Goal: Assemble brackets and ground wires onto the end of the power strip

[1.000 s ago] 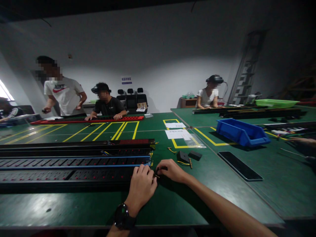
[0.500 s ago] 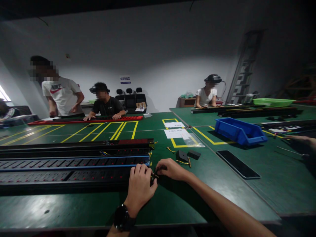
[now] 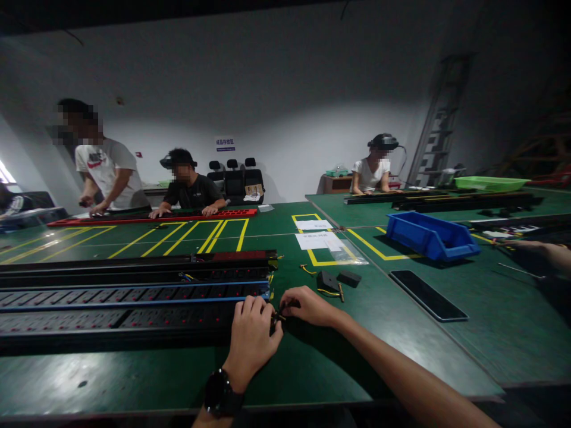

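My left hand, with a black watch on its wrist, is closed over the right end of the nearest long black power strip. At that end my right hand has its fingers pinched together. What they hold is too dark and small to make out. A small brass-coloured piece sticks out between my two hands. Behind my left hand lies a blue-edged power strip. Beyond my right hand are a black block with a yellow wire and a second flat black block.
A phone and a blue bin stand to the right on the green table. Paper labels lie ahead. A person's hand reaches in at the right edge. Several people work across the table, one beside a red strip.
My hands stay almost in place at the strip's end. At the far left, the standing person has leaned over and lowered a hand toward the red strip.
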A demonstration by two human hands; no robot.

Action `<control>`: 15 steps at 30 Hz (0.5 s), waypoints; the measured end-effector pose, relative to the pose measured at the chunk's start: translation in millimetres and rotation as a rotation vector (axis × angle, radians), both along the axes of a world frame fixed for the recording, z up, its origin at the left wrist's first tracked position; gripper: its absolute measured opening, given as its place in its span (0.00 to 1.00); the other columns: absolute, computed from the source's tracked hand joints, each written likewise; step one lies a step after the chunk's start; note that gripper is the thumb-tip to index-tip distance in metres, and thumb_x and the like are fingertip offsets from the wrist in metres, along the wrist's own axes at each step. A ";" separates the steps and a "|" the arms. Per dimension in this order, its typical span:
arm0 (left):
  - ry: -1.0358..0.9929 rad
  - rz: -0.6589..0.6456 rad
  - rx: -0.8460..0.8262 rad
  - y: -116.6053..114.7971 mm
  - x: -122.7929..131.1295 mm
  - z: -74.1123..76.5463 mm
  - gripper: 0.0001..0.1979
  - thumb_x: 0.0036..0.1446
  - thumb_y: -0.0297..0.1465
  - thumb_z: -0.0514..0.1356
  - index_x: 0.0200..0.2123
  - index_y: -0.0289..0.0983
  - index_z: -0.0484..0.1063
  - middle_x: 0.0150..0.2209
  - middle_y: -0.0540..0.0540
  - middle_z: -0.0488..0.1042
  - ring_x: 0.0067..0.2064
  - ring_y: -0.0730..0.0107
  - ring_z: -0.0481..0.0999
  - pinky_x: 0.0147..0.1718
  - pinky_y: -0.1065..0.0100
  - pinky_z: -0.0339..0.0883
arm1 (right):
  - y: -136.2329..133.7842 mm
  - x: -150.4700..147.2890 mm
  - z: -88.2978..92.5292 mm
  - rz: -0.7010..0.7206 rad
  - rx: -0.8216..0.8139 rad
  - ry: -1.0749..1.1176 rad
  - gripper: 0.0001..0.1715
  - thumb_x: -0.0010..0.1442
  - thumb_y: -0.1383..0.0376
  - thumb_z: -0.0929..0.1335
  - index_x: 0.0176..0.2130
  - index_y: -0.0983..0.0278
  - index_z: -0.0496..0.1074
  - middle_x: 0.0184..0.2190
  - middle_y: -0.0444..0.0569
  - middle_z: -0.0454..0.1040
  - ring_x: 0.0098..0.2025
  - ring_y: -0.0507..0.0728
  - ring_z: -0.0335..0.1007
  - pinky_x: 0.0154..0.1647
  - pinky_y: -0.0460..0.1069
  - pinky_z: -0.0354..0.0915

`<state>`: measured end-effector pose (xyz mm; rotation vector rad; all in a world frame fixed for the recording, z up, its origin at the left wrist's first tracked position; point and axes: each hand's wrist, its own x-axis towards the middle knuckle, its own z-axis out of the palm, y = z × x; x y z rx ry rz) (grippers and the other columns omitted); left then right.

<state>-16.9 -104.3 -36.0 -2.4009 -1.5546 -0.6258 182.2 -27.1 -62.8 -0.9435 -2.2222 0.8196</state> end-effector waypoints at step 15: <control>0.007 0.000 0.014 0.0 -0.8 -0.4 0.07 0.60 0.33 0.58 0.36 0.38 0.75 0.40 0.43 0.73 0.46 0.56 0.68 0.45 0.55 0.60 | 0.0 0.4 1.9 0.000 0.029 -0.010 0.08 0.57 0.68 0.72 0.39 0.63 0.80 0.33 0.46 0.79 0.33 0.53 0.73 0.34 0.45 0.65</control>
